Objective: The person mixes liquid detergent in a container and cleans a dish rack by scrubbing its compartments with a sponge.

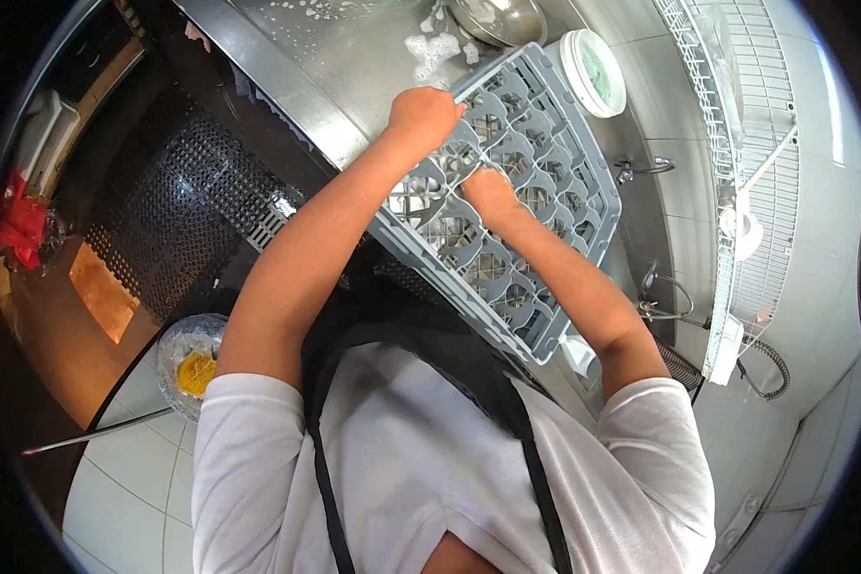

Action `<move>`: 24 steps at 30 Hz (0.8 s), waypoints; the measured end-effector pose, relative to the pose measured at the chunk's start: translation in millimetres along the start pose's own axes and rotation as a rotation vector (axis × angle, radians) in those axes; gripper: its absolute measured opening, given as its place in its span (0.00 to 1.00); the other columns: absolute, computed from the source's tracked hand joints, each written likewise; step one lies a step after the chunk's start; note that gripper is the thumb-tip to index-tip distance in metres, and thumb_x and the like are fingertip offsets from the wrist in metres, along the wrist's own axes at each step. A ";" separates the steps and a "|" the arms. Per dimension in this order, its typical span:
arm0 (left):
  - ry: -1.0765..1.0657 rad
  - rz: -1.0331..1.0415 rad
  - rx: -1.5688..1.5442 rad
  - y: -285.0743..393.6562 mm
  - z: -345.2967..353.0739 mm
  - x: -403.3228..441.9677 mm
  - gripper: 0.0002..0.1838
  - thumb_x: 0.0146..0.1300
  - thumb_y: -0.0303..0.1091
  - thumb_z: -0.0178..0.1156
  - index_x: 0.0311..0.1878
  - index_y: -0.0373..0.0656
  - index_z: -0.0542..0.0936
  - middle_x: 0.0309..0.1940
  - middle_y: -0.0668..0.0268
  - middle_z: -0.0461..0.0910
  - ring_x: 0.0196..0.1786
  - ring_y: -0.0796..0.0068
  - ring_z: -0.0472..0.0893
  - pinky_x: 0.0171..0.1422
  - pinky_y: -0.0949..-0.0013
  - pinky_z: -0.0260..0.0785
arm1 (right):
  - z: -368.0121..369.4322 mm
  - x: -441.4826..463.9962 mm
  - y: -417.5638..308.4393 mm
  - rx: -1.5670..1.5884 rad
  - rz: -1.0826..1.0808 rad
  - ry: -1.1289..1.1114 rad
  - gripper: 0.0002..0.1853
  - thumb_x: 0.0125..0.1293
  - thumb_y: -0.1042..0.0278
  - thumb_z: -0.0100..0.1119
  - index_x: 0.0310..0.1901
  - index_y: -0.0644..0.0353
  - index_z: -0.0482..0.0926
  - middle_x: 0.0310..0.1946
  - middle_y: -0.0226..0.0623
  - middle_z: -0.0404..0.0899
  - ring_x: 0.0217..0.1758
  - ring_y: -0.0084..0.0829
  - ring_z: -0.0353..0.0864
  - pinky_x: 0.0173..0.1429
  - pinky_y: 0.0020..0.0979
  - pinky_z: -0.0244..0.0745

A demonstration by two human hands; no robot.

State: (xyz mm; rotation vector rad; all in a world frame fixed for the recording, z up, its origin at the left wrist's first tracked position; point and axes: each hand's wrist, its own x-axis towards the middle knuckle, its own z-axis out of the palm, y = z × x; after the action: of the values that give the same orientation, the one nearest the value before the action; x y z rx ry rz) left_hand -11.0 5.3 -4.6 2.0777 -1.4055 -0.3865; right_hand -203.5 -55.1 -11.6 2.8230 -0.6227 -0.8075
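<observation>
Gray rack (450, 277): on the metal counter (292, 81), in front of the person. Left hand (426, 120): at the rack's left edge, fingers curled together; cannot tell whether they pinch the rim. Right hand (491, 196): down among the rack's compartments, fingers bent and mostly hidden; cannot tell what they pinch. White tub (595, 75): just beside the rack's far end. Metal bowl (500, 21) and foam (432, 53): beyond the rack. Tap (646, 168): right of the rack.

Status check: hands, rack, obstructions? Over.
Left hand at edge of gray rack; right hand mid-rack. Grips unclear. White bucket close beside rack.
</observation>
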 end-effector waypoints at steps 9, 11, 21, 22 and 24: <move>0.015 -0.023 0.009 3.9 -2.3 -1.6 0.28 0.73 0.54 0.55 0.31 0.38 0.87 0.29 0.51 0.86 0.35 0.50 0.87 0.41 0.52 0.79 | 12.6 9.1 21.0 0.572 -0.100 -0.148 0.20 0.57 0.67 0.62 0.50 0.70 0.82 0.45 0.59 0.86 0.52 0.54 0.86 0.58 0.45 0.79; 0.026 -0.017 0.001 1.6 -1.5 0.4 0.28 0.73 0.54 0.55 0.31 0.38 0.87 0.29 0.51 0.86 0.35 0.50 0.87 0.41 0.52 0.79 | 35.8 17.5 21.8 0.865 -0.068 0.001 0.22 0.54 0.64 0.70 0.49 0.67 0.83 0.46 0.51 0.87 0.49 0.48 0.86 0.56 0.44 0.77; -0.004 0.040 0.001 0.4 -6.5 4.0 0.28 0.73 0.54 0.55 0.31 0.37 0.87 0.28 0.49 0.85 0.35 0.48 0.86 0.42 0.50 0.78 | 7.6 11.1 9.3 0.412 -0.010 -0.181 0.17 0.60 0.73 0.61 0.51 0.64 0.84 0.49 0.56 0.85 0.54 0.51 0.86 0.58 0.45 0.80; -0.018 0.036 0.006 1.1 -5.7 3.9 0.28 0.74 0.54 0.54 0.31 0.37 0.86 0.29 0.49 0.85 0.35 0.48 0.86 0.42 0.50 0.78 | -2.9 9.1 8.0 0.182 -0.035 -0.282 0.15 0.61 0.73 0.60 0.49 0.64 0.84 0.49 0.57 0.85 0.55 0.52 0.85 0.58 0.46 0.80; -0.041 0.022 0.019 0.7 -6.8 4.3 0.28 0.74 0.53 0.54 0.31 0.37 0.86 0.29 0.48 0.85 0.35 0.47 0.86 0.42 0.50 0.78 | -10.0 2.6 6.5 0.064 -0.094 -0.162 0.10 0.62 0.74 0.56 0.41 0.64 0.86 0.42 0.54 0.87 0.47 0.51 0.88 0.52 0.46 0.83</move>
State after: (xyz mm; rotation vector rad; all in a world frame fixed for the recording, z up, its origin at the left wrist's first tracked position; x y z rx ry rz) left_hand -6.2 3.3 1.5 2.0785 -1.4602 -0.4101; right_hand -198.4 -61.9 -2.8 2.8833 -0.5504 -1.0600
